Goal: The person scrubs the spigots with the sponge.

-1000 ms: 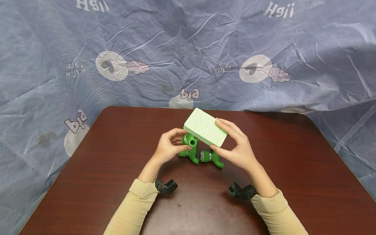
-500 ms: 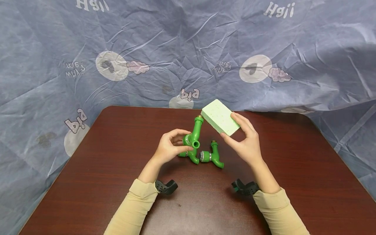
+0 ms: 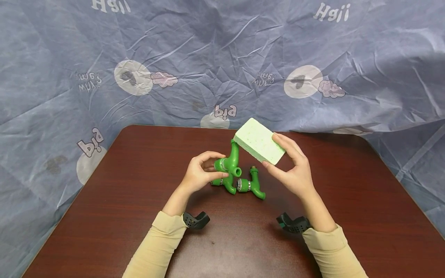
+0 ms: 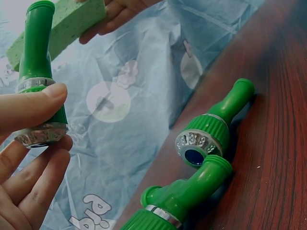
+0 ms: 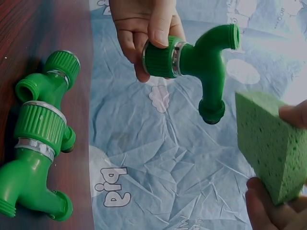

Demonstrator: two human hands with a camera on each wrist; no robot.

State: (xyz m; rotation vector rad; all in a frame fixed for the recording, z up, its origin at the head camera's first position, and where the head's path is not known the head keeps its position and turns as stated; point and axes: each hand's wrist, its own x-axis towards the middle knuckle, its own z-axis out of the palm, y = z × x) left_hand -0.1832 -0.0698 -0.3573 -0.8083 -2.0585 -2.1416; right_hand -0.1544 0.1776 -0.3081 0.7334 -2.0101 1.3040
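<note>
My left hand [image 3: 197, 173] pinches the ribbed knob of a green plastic faucet [image 3: 233, 159], holding it above the table. In the right wrist view that faucet [image 5: 211, 62] has its spout turned up and its threaded inlet pointing down. My right hand [image 3: 292, 166] grips a pale green sponge [image 3: 260, 141] by its edges, thumb on one side and fingers on the other. The sponge is tilted close to the faucet's inlet end; whether they touch I cannot tell. Two similar faucets lie below: one [image 3: 255, 185] to the right, the other [image 3: 229, 185] partly hidden by the held faucet and left hand.
The dark red-brown wooden table [image 3: 139, 200] spreads under both hands. Behind its far edge hangs a wrinkled blue-grey printed cloth [image 3: 222, 65]. Black straps [image 3: 196, 221] with camera mounts sit on both wrists.
The sponge moved away from over the faucet, up and right, then came slightly back left toward its inlet end. The held faucet has tilted a little. Both lying faucets stay put.
</note>
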